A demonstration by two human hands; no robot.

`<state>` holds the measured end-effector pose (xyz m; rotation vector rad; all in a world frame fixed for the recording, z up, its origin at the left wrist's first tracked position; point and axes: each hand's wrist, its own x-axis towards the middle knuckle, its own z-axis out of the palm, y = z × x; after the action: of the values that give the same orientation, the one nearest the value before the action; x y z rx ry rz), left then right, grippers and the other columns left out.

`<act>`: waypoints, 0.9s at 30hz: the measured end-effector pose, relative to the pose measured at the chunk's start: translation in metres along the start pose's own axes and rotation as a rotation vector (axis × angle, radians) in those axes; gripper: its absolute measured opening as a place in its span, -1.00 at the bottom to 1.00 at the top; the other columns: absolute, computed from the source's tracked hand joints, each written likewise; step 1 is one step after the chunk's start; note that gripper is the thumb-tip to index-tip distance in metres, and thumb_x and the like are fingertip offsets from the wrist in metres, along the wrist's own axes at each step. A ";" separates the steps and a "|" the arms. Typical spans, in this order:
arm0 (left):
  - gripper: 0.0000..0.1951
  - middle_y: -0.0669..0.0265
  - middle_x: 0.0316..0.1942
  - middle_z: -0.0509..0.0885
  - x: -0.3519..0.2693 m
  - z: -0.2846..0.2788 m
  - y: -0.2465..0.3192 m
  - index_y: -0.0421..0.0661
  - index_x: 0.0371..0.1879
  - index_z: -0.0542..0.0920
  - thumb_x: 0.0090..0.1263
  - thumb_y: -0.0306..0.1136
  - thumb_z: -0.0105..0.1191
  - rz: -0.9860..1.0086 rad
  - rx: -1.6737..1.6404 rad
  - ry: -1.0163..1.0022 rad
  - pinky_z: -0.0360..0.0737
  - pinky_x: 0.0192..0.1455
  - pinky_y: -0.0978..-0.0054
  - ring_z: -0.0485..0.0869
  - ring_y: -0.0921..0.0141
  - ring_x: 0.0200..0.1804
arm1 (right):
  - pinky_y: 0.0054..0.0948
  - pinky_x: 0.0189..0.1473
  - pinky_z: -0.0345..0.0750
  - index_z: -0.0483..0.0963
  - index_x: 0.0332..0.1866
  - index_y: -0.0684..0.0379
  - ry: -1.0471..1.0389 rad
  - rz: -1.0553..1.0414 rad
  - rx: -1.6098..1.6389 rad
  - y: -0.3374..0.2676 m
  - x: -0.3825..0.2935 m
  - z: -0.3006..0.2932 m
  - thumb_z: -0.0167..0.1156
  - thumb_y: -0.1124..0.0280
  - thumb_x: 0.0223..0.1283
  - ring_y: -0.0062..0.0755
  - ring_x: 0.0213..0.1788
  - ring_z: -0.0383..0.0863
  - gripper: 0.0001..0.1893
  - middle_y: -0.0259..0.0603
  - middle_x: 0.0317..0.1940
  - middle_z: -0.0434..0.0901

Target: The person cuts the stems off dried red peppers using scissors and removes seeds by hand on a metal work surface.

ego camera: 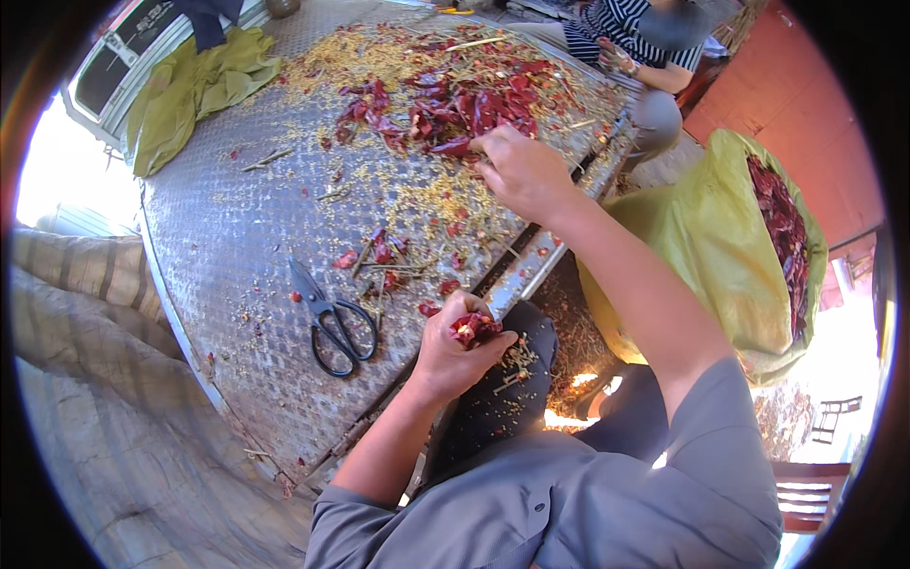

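Note:
My left hand [458, 345] is closed around several dried red chili pods [475, 328] at the near edge of a metal tread-plate surface [249, 355]. Farther up, my right hand [515, 167] reaches to the near side of a pile of dried red chilies [466, 107]; its fingertips touch a pod there, and whether they grip it I cannot tell. Black-handled scissors [333, 323] lie on the plate left of my left hand, blades pointing away. Between the scissors and the pile are chili scraps and stems [384, 259]. Yellow seeds [419, 203] are scattered around the pile.
A yellow-green sack [675, 242] full of dried chilies stands at my right. Another yellow-green sack [170, 107] lies flat at the plate's far left. A co-worker in a striped shirt [611, 32] sits at the far right corner. Brown sheeting [106, 398] hangs along the left edge.

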<state>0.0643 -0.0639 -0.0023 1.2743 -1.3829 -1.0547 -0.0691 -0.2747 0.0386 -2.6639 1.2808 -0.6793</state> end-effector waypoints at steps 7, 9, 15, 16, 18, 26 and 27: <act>-0.75 0.42 -0.43 0.61 0.000 -0.006 -0.021 -0.08 -0.36 0.54 0.17 -0.54 0.41 0.134 -0.049 0.109 0.52 -0.26 0.55 0.55 0.56 -0.36 | -0.07 -0.05 0.64 0.53 0.17 0.09 -0.275 0.090 -0.287 0.000 0.057 0.042 0.20 0.26 0.32 0.00 -0.07 0.71 -0.65 -0.12 0.06 0.57; -0.79 0.33 -0.35 0.70 0.001 -0.008 -0.019 -0.13 -0.32 0.60 0.17 -0.56 0.40 0.175 0.021 0.014 0.57 -0.21 0.52 0.64 0.50 -0.30 | -0.09 -0.10 0.63 0.56 0.07 0.19 -0.171 0.130 -0.099 0.008 0.055 0.041 0.21 0.29 0.30 -0.04 -0.14 0.72 -0.69 -0.07 -0.12 0.64; -0.73 0.28 -0.28 0.75 0.002 -0.012 -0.010 -0.15 -0.14 0.69 0.17 -0.64 0.34 0.285 -0.015 0.120 0.60 -0.18 0.49 0.69 0.46 -0.23 | -0.57 -0.54 0.37 0.57 -0.14 0.22 -0.318 0.599 1.238 -0.005 -0.001 -0.007 0.27 0.28 0.34 -0.68 -0.57 0.45 -0.79 -0.27 -0.33 0.69; -0.68 0.23 -0.16 0.74 0.007 -0.014 -0.015 -0.16 -0.06 0.69 0.20 -0.69 0.28 0.457 0.028 0.187 0.62 -0.15 0.51 0.68 0.46 -0.16 | -0.65 -0.58 0.28 0.56 -0.15 0.21 -0.354 0.639 1.331 -0.009 -0.017 -0.015 0.28 0.29 0.36 -0.74 -0.61 0.38 -0.81 -0.32 -0.34 0.67; -0.59 0.12 0.15 0.62 0.006 -0.016 -0.015 -0.18 0.07 0.66 0.22 -0.76 0.21 0.424 -0.026 0.227 0.62 -0.15 0.58 0.67 0.45 -0.09 | -0.72 -0.62 0.22 0.56 -0.16 0.21 -0.436 0.700 1.462 -0.021 -0.045 -0.030 0.29 0.31 0.36 -0.76 -0.64 0.34 -0.82 -0.34 -0.34 0.67; -0.43 0.08 0.06 0.68 0.011 0.002 0.001 -0.03 0.20 0.60 0.16 -0.63 0.36 0.647 0.202 0.075 0.71 0.00 0.34 0.73 0.14 -0.03 | -0.66 -0.55 0.32 0.58 -0.16 0.24 -0.648 0.652 1.410 -0.047 -0.126 -0.045 0.31 0.16 0.35 -0.73 -0.58 0.37 -0.70 -0.38 -0.45 0.55; -0.45 0.09 0.03 0.69 0.009 0.002 -0.002 -0.03 0.18 0.61 0.14 -0.62 0.38 0.629 0.238 0.077 0.71 -0.02 0.33 0.73 0.14 -0.04 | -0.65 -0.53 0.34 0.58 -0.16 0.25 -0.613 0.624 1.299 -0.048 -0.131 -0.048 0.31 0.15 0.36 -0.72 -0.57 0.39 -0.69 -0.39 -0.46 0.54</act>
<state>0.0623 -0.0729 -0.0038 0.9236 -1.7264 -0.4161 -0.1274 -0.1398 0.0495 -1.1737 0.8794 -0.3251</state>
